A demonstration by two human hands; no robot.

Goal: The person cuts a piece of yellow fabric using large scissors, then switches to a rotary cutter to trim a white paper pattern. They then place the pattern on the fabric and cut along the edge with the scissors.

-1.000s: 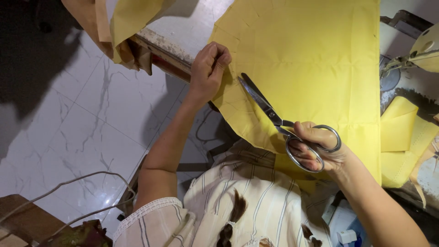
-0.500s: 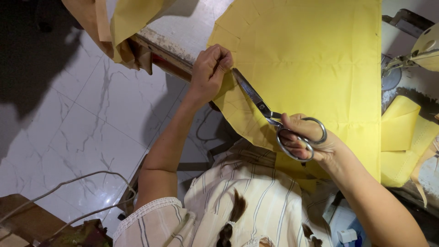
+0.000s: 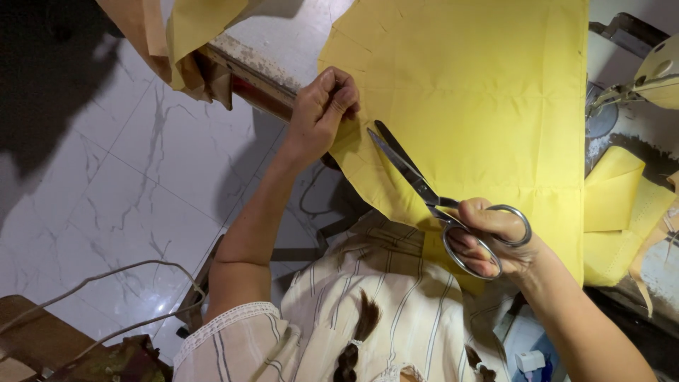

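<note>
A large yellow fabric sheet [image 3: 481, 99] lies spread over the table in front of me. My left hand [image 3: 320, 113] pinches its left edge between thumb and fingers. My right hand [image 3: 495, 237] grips the handles of silver scissors [image 3: 417, 180]. The blades are parted and point up-left, lying on the fabric close to my left hand.
A sewing machine [image 3: 647, 78] stands at the right edge. Folded yellow fabric pieces [image 3: 622, 205] lie beside it. More yellow and tan cloth [image 3: 177, 42] hangs off the table's far left corner. White marble floor [image 3: 127, 177] with cables is at left.
The scissors slid up-left along the fabric toward my left hand, then drew back a little with the blades opening. My left hand kept its pinch on the edge.
</note>
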